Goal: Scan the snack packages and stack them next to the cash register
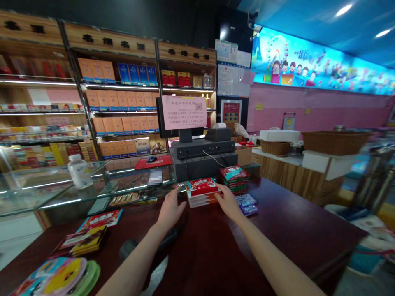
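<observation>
Both my arms reach forward over a dark red counter (284,230). My left hand (171,207) lies with fingers stretched out, its fingertips at the left side of a small stack of red and white packets (202,191). My right hand (226,201) is spread too and touches the right side of the same stack. Neither hand has lifted it; the stack rests on the counter, close to the glass display case (61,193). Just behind it, to the right, stands a taller pile of red and green packets (234,177).
A cash register with a monitor and pink notice (197,144) stands behind the stack. Blue packets (247,204) lie right of my right hand. More packets (89,234) and round colourful items (58,277) lie front left. A white bottle (79,170) stands on the glass. Shelves of boxes fill the back wall.
</observation>
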Demonstrator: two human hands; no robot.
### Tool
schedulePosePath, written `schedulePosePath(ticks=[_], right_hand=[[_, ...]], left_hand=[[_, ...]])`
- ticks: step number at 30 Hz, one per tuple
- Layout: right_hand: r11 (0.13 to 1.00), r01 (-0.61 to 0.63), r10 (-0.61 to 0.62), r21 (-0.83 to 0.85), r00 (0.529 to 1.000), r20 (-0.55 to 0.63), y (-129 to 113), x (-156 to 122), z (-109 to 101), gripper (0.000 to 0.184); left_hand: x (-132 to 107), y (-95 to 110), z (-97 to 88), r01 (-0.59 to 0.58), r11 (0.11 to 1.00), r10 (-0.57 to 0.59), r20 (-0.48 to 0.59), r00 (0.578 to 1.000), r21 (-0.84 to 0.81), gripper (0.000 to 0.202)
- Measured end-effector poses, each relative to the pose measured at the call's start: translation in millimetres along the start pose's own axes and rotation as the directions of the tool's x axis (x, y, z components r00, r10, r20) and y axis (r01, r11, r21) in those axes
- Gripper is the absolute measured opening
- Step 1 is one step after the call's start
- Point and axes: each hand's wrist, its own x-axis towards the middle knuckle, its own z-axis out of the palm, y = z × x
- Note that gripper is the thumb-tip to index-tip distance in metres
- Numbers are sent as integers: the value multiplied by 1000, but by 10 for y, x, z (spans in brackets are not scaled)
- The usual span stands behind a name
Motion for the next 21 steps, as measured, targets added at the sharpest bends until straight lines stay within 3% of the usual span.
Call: schedulePosePath(ticks=[9, 21], right_hand=[[997, 70, -73, 33, 993, 88, -422, -21, 323, 48], [986, 121, -147, 113, 954, 262, -1067, -55, 1098, 47]], left_hand=[[-167, -218, -559, 51, 986, -46, -35, 998, 160, 56], [-480, -785, -1395, 161, 915, -152, -52, 987, 371, 39]])
